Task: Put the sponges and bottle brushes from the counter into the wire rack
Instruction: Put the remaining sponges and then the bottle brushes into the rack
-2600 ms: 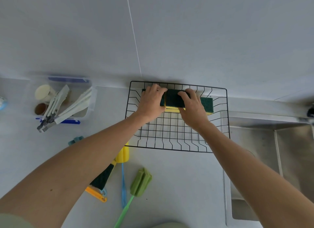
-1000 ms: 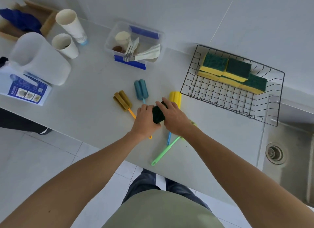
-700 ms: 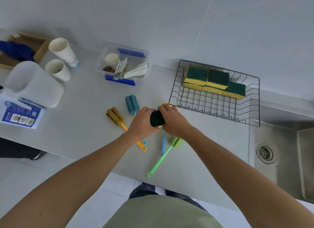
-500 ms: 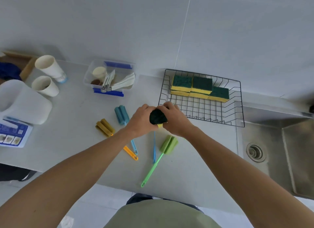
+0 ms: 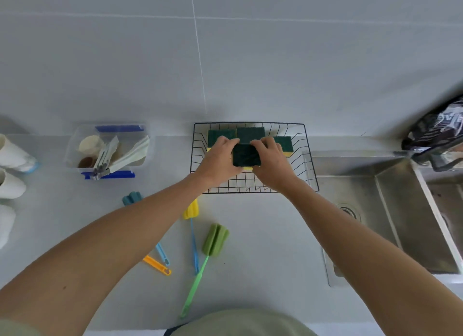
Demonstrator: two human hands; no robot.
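While both hands (image 5: pixel 246 160) clamp a fourth sponge (image 5: pixel 246 155) over the rack (image 5: pixel 310 171) (three sponges (image 5: pixel 250 134) sit far inside), four brushes (image 5: pixel 215 239) lie near, untouched.

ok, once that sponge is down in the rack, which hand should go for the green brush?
Probably the right hand. The green brush lies on the counter below the wire rack, with open counter between them. The left hand would have to cross over the yellow brush beside its forearm.

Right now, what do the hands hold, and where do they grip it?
A green-topped sponge, gripped at its two short ends by both hands' fingers.
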